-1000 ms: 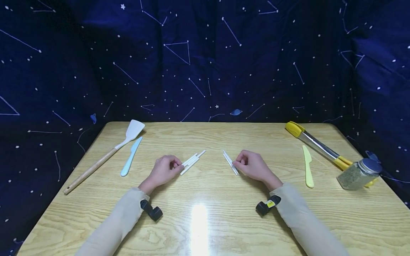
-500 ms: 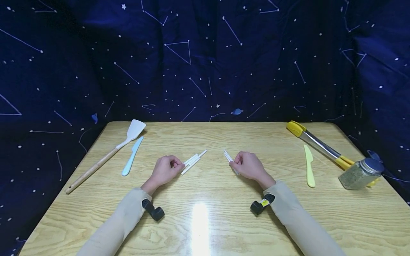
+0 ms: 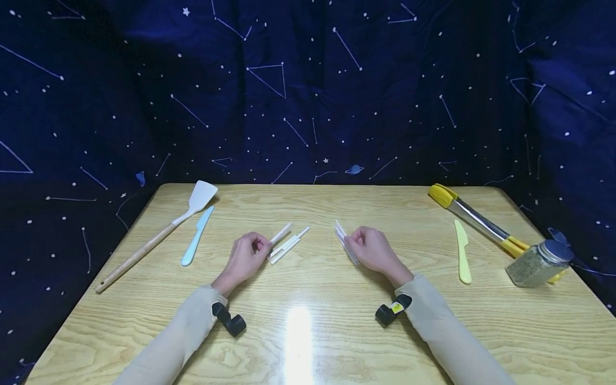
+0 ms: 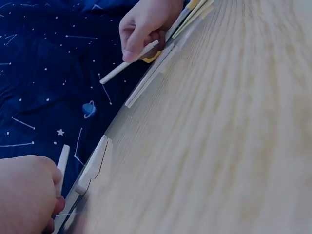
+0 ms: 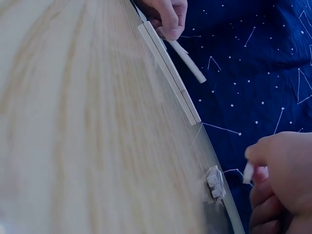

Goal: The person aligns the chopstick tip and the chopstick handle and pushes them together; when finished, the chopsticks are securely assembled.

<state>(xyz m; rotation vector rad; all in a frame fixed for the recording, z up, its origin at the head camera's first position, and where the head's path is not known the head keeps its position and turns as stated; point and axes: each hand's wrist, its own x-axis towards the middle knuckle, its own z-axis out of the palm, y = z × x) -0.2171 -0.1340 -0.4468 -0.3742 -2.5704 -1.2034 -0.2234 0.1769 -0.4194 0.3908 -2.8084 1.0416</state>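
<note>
My left hand point(image 3: 244, 258) pinches a slim white stick point(image 3: 281, 233) between thumb and fingers, raised off the table. Just to its right lie several more white sticks point(image 3: 291, 248), side by side at a slant. My right hand point(image 3: 376, 249) pinches another white stick point(image 4: 116, 72), which the left wrist view shows lifted and tilted above the tabletop. Beneath that hand a few white sticks point(image 3: 350, 254) lie together, partly hidden by the fingers. From the right wrist, the end of the right hand's stick point(image 5: 247, 173) pokes out from the curled fingers.
On the left of the wooden table point(image 3: 308, 206) lie a white spatula point(image 3: 202, 195) with a wooden handle and a light blue knife point(image 3: 197, 238). The right side bears a yellow knife point(image 3: 462, 251), yellow-tipped tongs point(image 3: 478, 220) and a jar of dried herbs point(image 3: 534, 266).
The left hand has picked one stick up from its pile and tilted it upward. The right hand has shifted slightly left, gripped a stick and raised it over the others.
</note>
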